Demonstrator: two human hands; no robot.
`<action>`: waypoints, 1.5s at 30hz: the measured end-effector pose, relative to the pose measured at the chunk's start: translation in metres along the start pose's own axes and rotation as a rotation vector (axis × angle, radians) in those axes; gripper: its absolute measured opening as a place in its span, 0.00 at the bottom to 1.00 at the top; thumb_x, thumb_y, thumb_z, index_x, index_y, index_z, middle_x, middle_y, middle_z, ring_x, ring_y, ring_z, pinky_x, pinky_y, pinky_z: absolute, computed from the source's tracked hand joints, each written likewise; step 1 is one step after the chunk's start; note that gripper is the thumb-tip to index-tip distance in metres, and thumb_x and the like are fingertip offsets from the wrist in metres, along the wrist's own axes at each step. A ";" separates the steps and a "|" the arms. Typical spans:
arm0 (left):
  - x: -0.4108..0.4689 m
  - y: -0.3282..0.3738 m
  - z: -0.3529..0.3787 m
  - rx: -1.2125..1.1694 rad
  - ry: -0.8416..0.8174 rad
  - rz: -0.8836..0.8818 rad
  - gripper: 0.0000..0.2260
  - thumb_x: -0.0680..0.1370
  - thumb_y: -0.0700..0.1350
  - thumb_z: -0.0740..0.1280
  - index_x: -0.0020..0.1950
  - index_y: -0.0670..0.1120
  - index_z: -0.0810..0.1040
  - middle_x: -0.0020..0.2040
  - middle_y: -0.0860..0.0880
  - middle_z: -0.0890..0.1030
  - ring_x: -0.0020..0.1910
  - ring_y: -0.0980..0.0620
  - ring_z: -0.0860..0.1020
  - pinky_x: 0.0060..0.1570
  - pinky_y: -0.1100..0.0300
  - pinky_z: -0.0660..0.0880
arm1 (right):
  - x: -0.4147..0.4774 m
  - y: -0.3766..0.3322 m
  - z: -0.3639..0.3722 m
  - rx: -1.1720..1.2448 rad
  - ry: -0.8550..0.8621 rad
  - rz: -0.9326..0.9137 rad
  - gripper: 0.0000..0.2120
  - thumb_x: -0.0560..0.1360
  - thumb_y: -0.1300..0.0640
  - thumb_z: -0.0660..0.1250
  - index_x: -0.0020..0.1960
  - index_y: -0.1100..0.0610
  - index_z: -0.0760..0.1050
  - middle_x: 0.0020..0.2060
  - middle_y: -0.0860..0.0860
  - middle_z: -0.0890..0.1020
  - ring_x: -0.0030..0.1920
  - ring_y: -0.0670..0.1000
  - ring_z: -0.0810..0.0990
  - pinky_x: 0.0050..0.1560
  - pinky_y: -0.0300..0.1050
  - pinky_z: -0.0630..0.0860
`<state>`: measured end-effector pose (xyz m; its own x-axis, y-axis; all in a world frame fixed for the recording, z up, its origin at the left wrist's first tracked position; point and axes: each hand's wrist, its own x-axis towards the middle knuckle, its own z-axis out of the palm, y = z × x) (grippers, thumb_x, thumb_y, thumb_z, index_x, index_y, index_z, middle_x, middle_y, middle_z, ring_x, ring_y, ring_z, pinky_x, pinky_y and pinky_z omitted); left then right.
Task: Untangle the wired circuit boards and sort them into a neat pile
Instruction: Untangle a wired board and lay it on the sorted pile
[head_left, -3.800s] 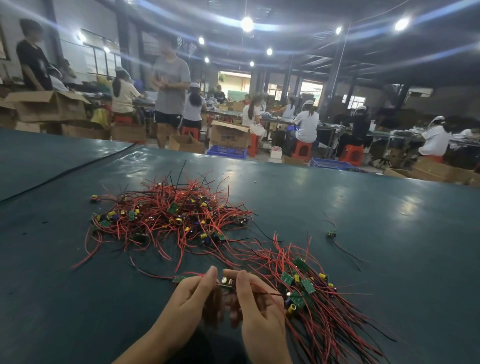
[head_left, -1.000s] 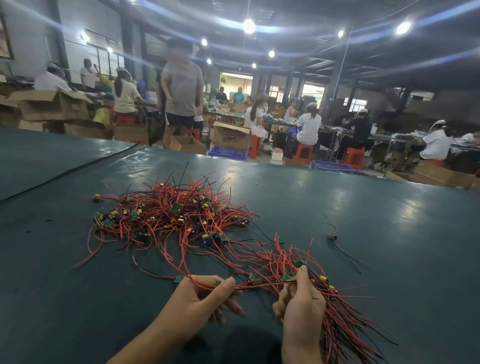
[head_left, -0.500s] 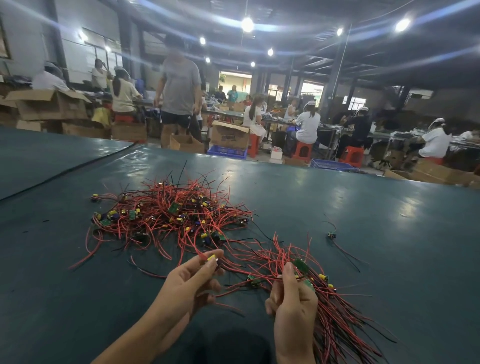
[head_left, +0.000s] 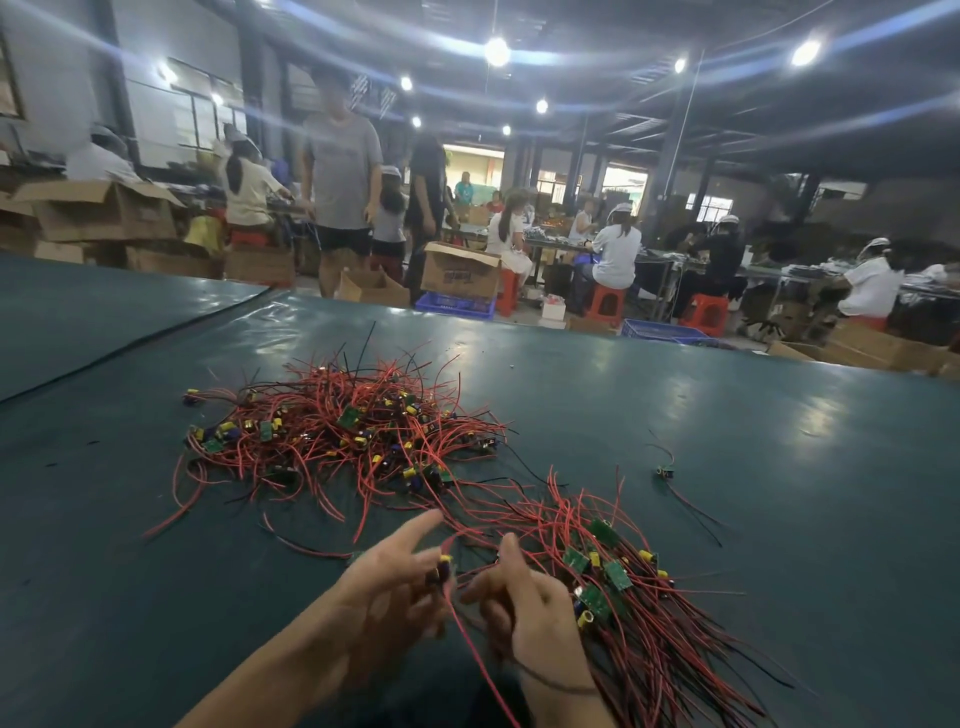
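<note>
A tangled heap of small green circuit boards with red and black wires (head_left: 343, 431) lies on the dark green table (head_left: 753, 467). Nearer me and to the right, a sorted pile of boards (head_left: 623, 587) lies with its wires fanned toward the lower right. My left hand (head_left: 384, 587) holds one small board with a yellow part (head_left: 445, 564) between thumb and fingers, its index finger stretched out. Its red wire trails down between my hands. My right hand (head_left: 519, 597) is just right of it with fingers curled near that wire, beside the sorted pile.
One stray board with wires (head_left: 665, 472) lies alone to the right. A seam (head_left: 130, 343) separates a second table surface at far left. Beyond the table's far edge stand cardboard boxes (head_left: 457, 270), blue crates, red stools and several people.
My hands have come closer together and slightly lower. The left hand now holds a single board pulled free, with its red wire hanging toward me.
</note>
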<state>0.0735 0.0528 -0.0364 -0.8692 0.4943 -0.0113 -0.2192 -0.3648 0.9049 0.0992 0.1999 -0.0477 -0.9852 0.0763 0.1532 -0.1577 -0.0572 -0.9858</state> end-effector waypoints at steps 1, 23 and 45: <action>-0.005 -0.002 -0.002 -0.028 0.012 0.021 0.26 0.77 0.34 0.65 0.73 0.40 0.62 0.36 0.53 0.73 0.26 0.63 0.76 0.28 0.70 0.71 | -0.001 0.000 0.003 0.016 -0.058 -0.002 0.26 0.75 0.42 0.59 0.25 0.56 0.79 0.17 0.44 0.67 0.20 0.43 0.63 0.25 0.35 0.60; 0.006 -0.011 -0.005 0.048 -0.013 -0.064 0.21 0.71 0.38 0.72 0.62 0.50 0.78 0.40 0.40 0.80 0.34 0.49 0.78 0.33 0.60 0.75 | 0.002 -0.007 0.005 0.337 0.186 0.263 0.07 0.72 0.60 0.70 0.36 0.60 0.77 0.30 0.59 0.79 0.30 0.55 0.76 0.33 0.45 0.71; -0.001 -0.012 0.014 0.382 0.161 0.185 0.25 0.72 0.65 0.58 0.35 0.47 0.84 0.31 0.49 0.83 0.32 0.54 0.81 0.34 0.65 0.75 | -0.008 -0.006 0.013 0.013 0.083 0.046 0.16 0.77 0.60 0.66 0.30 0.54 0.77 0.24 0.50 0.78 0.26 0.46 0.77 0.31 0.37 0.74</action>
<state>0.0834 0.0677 -0.0417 -0.9429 0.3079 0.1271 0.0997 -0.1033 0.9896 0.1071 0.1864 -0.0417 -0.9827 0.1552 0.1014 -0.1142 -0.0756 -0.9906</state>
